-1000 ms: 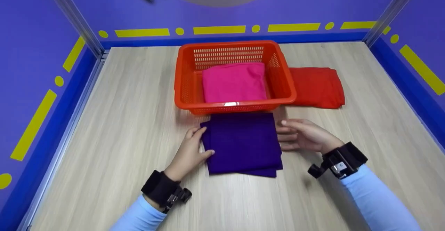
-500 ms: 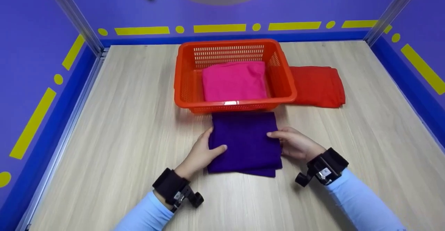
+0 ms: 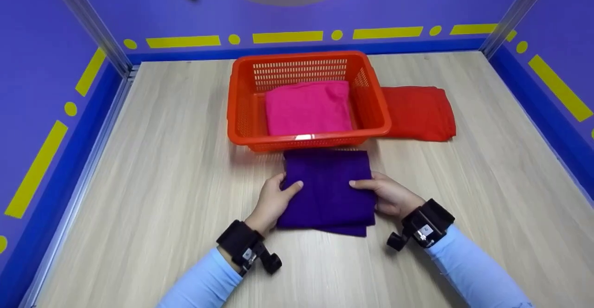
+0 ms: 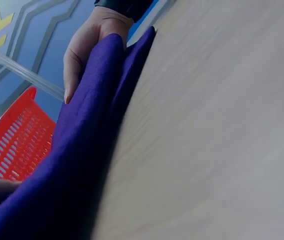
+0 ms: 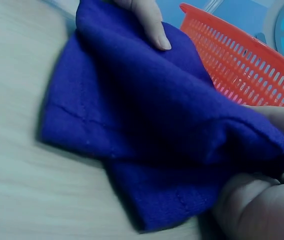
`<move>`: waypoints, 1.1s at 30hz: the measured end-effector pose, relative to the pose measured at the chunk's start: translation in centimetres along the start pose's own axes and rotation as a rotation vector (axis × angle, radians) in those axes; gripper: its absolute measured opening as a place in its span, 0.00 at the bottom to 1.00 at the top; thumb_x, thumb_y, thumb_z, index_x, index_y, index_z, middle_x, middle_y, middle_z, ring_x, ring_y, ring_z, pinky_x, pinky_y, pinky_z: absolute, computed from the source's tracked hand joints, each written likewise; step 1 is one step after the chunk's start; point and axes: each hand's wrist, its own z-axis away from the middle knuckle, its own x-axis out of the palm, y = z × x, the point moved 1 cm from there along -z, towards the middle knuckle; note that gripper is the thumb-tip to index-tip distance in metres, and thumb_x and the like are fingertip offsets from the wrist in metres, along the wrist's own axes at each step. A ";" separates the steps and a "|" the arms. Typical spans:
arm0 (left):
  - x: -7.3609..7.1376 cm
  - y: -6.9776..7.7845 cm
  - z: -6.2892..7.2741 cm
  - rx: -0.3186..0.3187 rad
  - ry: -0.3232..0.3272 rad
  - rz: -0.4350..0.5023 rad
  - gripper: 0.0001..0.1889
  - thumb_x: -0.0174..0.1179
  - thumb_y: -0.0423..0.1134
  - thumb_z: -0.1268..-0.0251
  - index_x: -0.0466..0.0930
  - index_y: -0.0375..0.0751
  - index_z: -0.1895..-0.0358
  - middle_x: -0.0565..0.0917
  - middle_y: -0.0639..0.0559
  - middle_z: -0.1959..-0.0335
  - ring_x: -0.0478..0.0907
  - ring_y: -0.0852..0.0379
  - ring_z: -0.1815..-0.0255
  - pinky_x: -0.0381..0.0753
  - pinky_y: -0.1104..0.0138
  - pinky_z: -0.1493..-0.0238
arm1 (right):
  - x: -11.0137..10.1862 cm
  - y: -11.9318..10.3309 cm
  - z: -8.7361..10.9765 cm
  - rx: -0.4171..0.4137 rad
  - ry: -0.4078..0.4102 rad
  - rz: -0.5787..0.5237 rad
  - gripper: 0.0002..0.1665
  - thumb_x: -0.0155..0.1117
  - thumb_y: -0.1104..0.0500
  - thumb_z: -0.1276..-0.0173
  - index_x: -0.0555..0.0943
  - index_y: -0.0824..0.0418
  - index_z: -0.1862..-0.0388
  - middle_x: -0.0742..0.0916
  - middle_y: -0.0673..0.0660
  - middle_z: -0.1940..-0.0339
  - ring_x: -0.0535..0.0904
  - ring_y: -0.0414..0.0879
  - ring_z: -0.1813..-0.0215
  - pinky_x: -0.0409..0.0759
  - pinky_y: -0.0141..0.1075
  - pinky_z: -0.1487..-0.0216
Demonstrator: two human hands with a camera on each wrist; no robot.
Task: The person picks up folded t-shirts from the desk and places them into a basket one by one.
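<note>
A folded dark purple cloth lies in front of the basket, its lower layer poking out at the near edge. My left hand grips its left side, thumb on top and fingers tucked underneath. On the opposite side my right hand holds the cloth the same way, thumb over the upper face. In the right wrist view the purple cloth bulges up between both hands, its stitched lower corners drooping toward the table. The left wrist view shows the cloth's near edge bowed along its length.
Just behind the cloth stands an orange-red plastic basket with slotted walls. Inside it lies a folded pink cloth. A folded red cloth rests on the wooden table to the basket's right. Blue-purple panels enclose the back and sides.
Both hands have moved inward onto the purple cloth's sides. The right hand was apart from it and now holds it; the left has shifted right, thumb further over the top. The basket stays put.
</note>
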 end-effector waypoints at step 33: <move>-4.2 10.2 2.3 -0.012 -0.309 0.525 0.12 0.52 0.31 0.22 0.77 0.28 0.44 0.89 0.44 0.60 0.88 0.51 0.59 0.87 0.59 0.55 | 4.6 -10.8 4.6 -0.156 -0.222 0.218 0.17 0.53 0.69 0.22 0.72 0.66 0.38 0.86 0.59 0.48 0.87 0.50 0.50 0.85 0.44 0.48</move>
